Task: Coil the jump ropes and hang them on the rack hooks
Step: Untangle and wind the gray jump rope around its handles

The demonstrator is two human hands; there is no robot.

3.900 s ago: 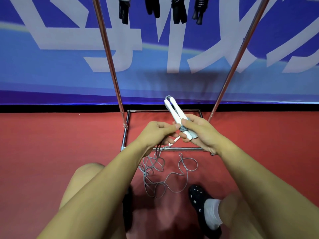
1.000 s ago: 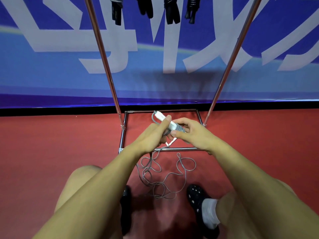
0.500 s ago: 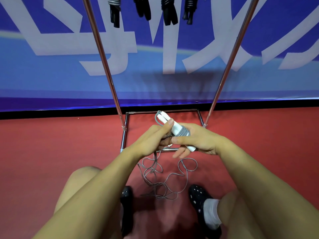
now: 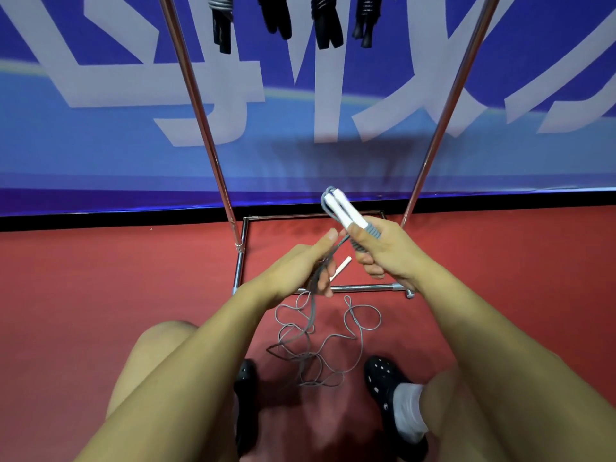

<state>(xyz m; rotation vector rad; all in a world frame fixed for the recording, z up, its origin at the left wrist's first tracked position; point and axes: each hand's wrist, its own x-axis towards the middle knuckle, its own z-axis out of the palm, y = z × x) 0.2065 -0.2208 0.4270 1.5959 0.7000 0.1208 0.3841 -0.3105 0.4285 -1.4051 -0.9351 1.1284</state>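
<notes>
Handles (image 4: 343,211) now tilt higher in right hand's (image 4: 386,255) grasp; left hand (image 4: 300,268) pinches cord (image 4: 313,308).

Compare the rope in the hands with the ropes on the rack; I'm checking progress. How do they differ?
The grey rope has white handles and lies mostly loose on the floor; the hung ropes have black handles and are fully coiled. It is held by both hands; they hang overhead. Both show grey cord.

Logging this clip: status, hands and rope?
Right hand grips white handles, few wraps on. Left hand feeds grey cord, mostly loose on floor. Nothing blocking.
</notes>
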